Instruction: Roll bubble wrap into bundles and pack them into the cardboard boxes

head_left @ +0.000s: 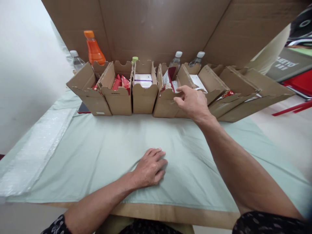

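Cardboard forms the open box (163,105) just above the frame's centre, where a red and white packet (167,79) leans with its top showing above the front edge. The right hand (193,100) is at the box's front right corner, thumb and forefinger parted, nothing seen between them; whether it touches the cardboard I cannot tell. A knuckle catching that front edge could drag or tip the box, and a shove backward might topple the clear bottle (176,60) behind it. At lower centre the left hand (151,167) lies palm down, fingers loosely spread, on the cloth-covered table (114,152), so it would steady nothing if the box slid
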Motion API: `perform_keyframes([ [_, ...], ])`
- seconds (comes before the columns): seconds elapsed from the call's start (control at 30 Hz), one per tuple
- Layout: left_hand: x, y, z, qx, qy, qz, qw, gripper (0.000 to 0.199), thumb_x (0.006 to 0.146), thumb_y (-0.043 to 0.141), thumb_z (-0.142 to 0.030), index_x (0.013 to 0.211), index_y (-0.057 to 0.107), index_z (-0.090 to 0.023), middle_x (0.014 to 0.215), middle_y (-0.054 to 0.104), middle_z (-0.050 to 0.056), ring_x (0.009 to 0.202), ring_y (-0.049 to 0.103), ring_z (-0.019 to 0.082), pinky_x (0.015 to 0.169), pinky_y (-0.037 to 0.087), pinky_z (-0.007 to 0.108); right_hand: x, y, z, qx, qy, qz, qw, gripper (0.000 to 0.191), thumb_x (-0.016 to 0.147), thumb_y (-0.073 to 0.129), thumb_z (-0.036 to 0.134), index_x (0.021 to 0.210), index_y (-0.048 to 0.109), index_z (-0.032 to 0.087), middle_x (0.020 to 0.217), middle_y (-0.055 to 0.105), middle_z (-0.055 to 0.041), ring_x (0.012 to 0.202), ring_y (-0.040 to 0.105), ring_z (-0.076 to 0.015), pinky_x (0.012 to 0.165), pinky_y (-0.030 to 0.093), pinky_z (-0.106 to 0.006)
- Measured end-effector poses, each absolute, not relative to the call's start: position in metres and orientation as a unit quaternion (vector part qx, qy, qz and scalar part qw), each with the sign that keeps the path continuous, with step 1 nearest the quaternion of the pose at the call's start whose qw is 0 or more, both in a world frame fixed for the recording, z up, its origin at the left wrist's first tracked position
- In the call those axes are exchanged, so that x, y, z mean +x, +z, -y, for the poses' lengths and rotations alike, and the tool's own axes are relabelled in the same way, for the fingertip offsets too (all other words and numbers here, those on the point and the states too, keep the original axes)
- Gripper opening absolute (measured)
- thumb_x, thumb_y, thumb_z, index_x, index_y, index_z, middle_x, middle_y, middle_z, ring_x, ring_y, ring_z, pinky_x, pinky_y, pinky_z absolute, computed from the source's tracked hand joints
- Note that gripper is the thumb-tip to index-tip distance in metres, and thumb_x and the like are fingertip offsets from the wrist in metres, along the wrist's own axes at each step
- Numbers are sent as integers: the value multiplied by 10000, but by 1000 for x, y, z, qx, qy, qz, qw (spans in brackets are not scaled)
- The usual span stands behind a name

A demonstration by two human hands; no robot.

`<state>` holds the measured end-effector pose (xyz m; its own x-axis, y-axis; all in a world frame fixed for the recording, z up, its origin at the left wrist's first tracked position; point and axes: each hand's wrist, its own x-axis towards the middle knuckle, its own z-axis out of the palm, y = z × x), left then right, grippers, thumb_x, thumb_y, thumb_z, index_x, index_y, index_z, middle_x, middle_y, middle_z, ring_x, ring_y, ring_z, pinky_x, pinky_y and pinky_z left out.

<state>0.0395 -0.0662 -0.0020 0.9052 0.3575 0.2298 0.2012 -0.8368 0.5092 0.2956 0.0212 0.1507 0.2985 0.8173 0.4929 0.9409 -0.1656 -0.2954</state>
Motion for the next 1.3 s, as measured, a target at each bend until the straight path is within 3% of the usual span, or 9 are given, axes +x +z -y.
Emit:
perform_keyframes([
  [0.1, 39, -1, 66, 945, 158, -147, 245, 319, 922, 670, -234, 1229, 704, -155, 1506, 629, 174, 1469, 525, 360, 1234, 409, 564, 282, 160, -20, -719, -98, 602, 332, 459, 874, 638, 282, 1324, 700, 215, 831, 771, -34, 790, 703, -249, 849, 580, -441],
  [0.2, 39, -2, 66, 945, 161, -149, 244, 317, 928, 665, -249, 1233, 702, -170, 1512, 624, 166, 1468, 524, 351, 1242, 402, 558, 259, 174, -28, -687, -85, 632, 349, 413, 918, 585, 286, 1301, 710, 195, 877, 773, -49, 817, 715, -253, 895, 576, -461],
  [0.37, 40, -12, 66, 933, 195, -149, 264, 308, 924, 637, -244, 1218, 710, -185, 1500, 637, 166, 1457, 543, 353, 1225, 428, 579, 218, 182, -71, -690, -55, 681, 240, 493, 890, 613, 166, 1382, 643, 161, 1011, 776, -129, 1016, 722, -351, 984, 550, -558],
  [0.53, 38, -18, 57, 840, 366, -244, 319, 353, 904, 608, -176, 1242, 702, -213, 1408, 695, 156, 1332, 643, 315, 1142, 531, 548, 196, 180, -97, -753, -13, 647, 115, 347, 943, 545, 92, 1246, 714, 82, 1227, 746, -216, 1138, 696, -337, 979, 545, -465],
  [0.8, 19, 3, 9, 582, 550, -442, 405, 437, 962, 608, -342, 1384, 611, -226, 1512, 605, 153, 1423, 573, 309, 1192, 482, 515, 177, 176, -29, -758, -43, 647, 74, 326, 1011, 481, 214, 1196, 744, 157, 1091, 790, -163, 957, 720, -293, 752, 450, -350],
  [0.93, 12, -1, -19, 461, 568, -498, 467, 438, 931, 617, -344, 1349, 614, -216, 1447, 646, 152, 1396, 600, 304, 1213, 462, 491, 176, 166, 48, -736, -27, 669, 99, 246, 1009, 503, 239, 1067, 736, 185, 861, 789, -88, 738, 706, -225, 636, 363, -305],
  [1.07, 11, -6, -28, 451, 562, -499, 481, 492, 854, 618, -251, 1344, 607, -206, 1425, 648, 151, 1374, 613, 294, 1197, 480, 472, 203, 156, 132, -669, 22, 717, 193, 233, 1027, 503, 277, 955, 717, 221, 689, 735, -6, 560, 651, -158, 573, 408, -282],
  [1.2, 15, -4, -16, 491, 542, -464, 501, 561, 749, 615, -177, 1309, 640, -195, 1341, 696, 135, 1268, 661, 278, 1106, 539, 432, 250, 145, 191, -678, 13, 672, 297, 230, 1008, 542, 360, 999, 758, 281, 870, 806, -1, 606, 710, -160, 599, 538, -289],
  [1.3, 19, 0, 1, 591, 492, -401, 497, 584, 709, 573, -164, 1285, 659, -179, 1185, 738, 104, 1041, 694, 228, 930, 580, 365, 279, 128, 216, -759, -52, 539, 361, 287, 963, 562, 371, 1143, 774, 302, 1071, 816, -45, 902, 794, -263, 867, 632, -422],
])
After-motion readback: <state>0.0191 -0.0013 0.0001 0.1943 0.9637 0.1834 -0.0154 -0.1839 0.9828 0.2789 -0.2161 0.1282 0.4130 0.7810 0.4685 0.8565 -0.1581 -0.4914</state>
